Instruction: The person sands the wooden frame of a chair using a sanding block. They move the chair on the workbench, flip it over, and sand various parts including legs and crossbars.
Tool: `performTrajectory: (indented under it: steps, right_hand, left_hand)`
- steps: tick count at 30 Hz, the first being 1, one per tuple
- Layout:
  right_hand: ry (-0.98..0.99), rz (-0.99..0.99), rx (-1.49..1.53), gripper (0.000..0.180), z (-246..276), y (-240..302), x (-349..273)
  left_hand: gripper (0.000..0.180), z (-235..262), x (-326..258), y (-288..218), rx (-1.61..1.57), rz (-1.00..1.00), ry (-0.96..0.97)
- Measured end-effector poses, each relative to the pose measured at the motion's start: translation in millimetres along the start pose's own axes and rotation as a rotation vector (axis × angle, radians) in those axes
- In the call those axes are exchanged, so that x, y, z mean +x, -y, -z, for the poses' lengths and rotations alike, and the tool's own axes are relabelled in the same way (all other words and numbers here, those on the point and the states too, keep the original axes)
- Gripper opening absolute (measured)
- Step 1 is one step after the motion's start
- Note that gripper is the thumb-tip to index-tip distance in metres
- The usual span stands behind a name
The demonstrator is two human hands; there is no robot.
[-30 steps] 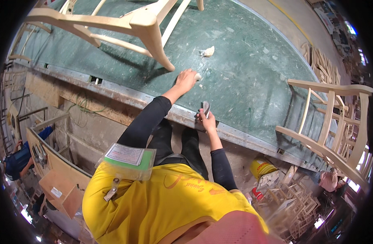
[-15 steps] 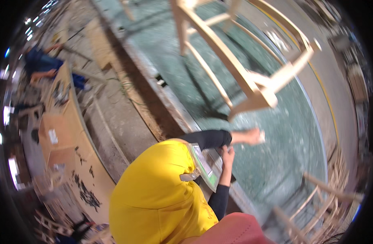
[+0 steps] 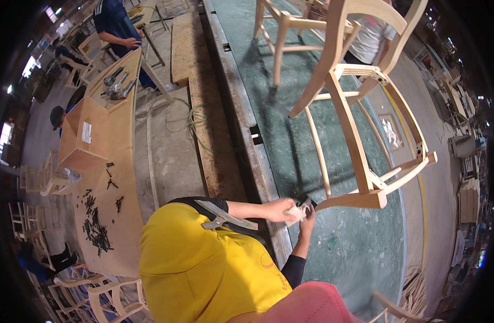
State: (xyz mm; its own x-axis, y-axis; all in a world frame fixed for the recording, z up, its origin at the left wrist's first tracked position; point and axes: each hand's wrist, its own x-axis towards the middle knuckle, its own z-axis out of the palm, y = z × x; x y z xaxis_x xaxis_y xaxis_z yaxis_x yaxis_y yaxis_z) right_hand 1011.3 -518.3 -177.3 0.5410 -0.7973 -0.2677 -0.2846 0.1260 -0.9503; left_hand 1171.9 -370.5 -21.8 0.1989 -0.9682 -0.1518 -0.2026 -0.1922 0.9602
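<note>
My left hand (image 3: 279, 209) is closed on a small pale crumpled piece (image 3: 296, 214), perhaps cloth or paper. Right beside it, my right hand (image 3: 307, 222) has its fingers curled round a small dark thing (image 3: 306, 203) whose kind I cannot make out. The two hands meet above the near edge of the green table (image 3: 338, 242). Just beyond them a bare wooden chair frame (image 3: 350, 134) without a seat rests tilted on the table, one end close to my right fingers.
A second wooden chair (image 3: 282, 37) stands farther along the table, with a person in grey (image 3: 368, 40) behind. To the left, a wooden bench (image 3: 120, 215) carries dark screws or bolts (image 3: 97, 231), a wooden box (image 3: 85, 132) and power tools (image 3: 116, 83). A person in blue (image 3: 115, 24) works there.
My left hand has drawn back from over the table to my right hand, which was at my left forearm. The view has turned, bringing more of the chairs and people into sight.
</note>
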Motion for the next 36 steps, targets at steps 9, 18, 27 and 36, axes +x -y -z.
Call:
performTrajectory:
  steps: [9,18,27,36]
  right_hand:
    - [0.191,-0.213,0.749,0.045,-37.4,158.7,-90.3]
    - [-0.116,-0.262,0.663,0.036,-17.8,156.2,-116.5]
    - [-0.186,-0.272,0.675,0.037,-0.8,161.3,-124.4]
    - [-0.114,-0.338,0.492,0.05,-36.9,197.6,-111.2]
  left_hand:
    - [0.027,19.8,12.2,-21.3,0.49,-0.319,-0.03]
    - [0.053,3.3,15.4,-32.2,0.069,-0.306,0.142]
    - [0.02,29.8,29.0,-14.8,-0.249,-0.157,-0.069]
    - [0.026,30.8,7.2,-70.4,-0.102,-0.323,-0.098]
